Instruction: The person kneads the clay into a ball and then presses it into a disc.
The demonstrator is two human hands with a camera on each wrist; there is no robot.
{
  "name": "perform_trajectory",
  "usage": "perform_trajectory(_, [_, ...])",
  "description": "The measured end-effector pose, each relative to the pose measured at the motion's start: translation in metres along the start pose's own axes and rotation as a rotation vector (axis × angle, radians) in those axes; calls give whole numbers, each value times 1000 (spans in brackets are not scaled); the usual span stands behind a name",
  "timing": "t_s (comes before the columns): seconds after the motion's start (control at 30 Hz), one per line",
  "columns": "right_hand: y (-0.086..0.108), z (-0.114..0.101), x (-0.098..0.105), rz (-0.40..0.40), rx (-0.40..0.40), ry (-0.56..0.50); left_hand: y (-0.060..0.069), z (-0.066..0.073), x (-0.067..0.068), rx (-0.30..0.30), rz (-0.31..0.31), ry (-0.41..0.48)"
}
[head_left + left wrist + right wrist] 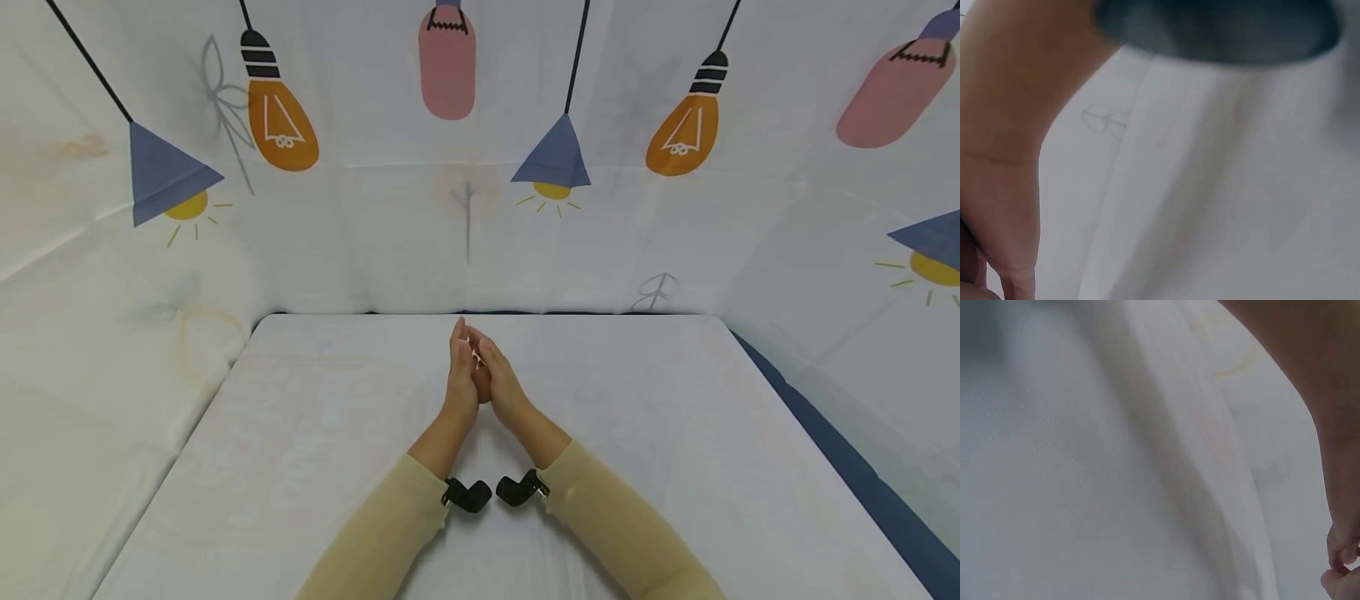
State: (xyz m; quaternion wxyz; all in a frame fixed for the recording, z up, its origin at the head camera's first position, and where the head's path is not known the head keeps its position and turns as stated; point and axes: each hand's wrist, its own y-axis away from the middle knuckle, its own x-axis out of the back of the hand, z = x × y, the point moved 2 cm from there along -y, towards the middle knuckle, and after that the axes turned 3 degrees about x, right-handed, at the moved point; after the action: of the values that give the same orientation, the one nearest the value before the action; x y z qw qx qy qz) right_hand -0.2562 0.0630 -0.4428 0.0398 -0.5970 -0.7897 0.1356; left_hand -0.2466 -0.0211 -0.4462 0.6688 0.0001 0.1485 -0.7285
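Over the far middle of the white table, my left hand (pixel 461 379) and right hand (pixel 507 385) meet, fingers mostly straight and pointing away from me. Their fingertips lean together, with a small gap lower down. Between the palms shows a reddish-brown rounded shape (pixel 482 383); whether it is a separate thing or a shaded part of a hand I cannot tell. In the left wrist view, the left hand (pixel 1004 212) runs down the left edge, its fingers mostly cut off. The right wrist view has the right hand (pixel 1342 481) at the right edge, with fingertips partly seen below.
A white cloth covers the table (pixel 315 433). Behind it hangs a white sheet (pixel 375 233) printed with lamps and bulbs. Each wrist carries a small black camera, one on the left (pixel 468 497) and one on the right (pixel 517 490). Dark blue fabric (pixel 832 442) lines the right side.
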Motion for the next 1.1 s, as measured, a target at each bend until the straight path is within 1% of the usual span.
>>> perform_trajectory(0.1, [5,-2,-6,-20,-28,-90,-2,2,5,2,29,-58])
perform_trajectory(0.2, [8,-3,-8,-19,-61,-167,-4,3,9,-9,49,-112])
perform_trajectory(0.27, [10,-7,-9,-30,-59,-201,-5,3,11,-6,55,-134])
perform_trajectory(0.33, [13,-11,-9,-39,-62,-227,-5,3,13,11,56,-150])
perform_trajectory(0.37, [14,-13,-9,-46,-59,-240,-6,2,14,22,54,-159])
perform_trajectory(0.47, [17,-20,-6,-58,-52,-266,-7,0,17,27,44,-185])
perform_trajectory(0.6, [18,-30,-1,-48,-39,-273,-6,-5,19,8,14,-253])
perform_trajectory(0.73, [15,-36,8,-4,-8,-269,-5,-8,16,-18,-46,-361])
perform_trajectory(0.83, [10,-37,15,29,26,-253,-4,-10,11,-52,-98,-415])
perform_trajectory(0.87, [9,-37,17,36,35,-248,-3,-11,10,-60,-114,-421])
perform_trajectory(0.9, [8,-38,19,41,45,-239,0,-7,7,-64,-128,-422])
perform_trajectory(1.0, [4,-36,22,51,62,-202,2,-10,3,-76,-164,-410])
perform_trajectory(1.1, [1,-34,23,67,68,-160,4,-11,0,-57,-192,-395])
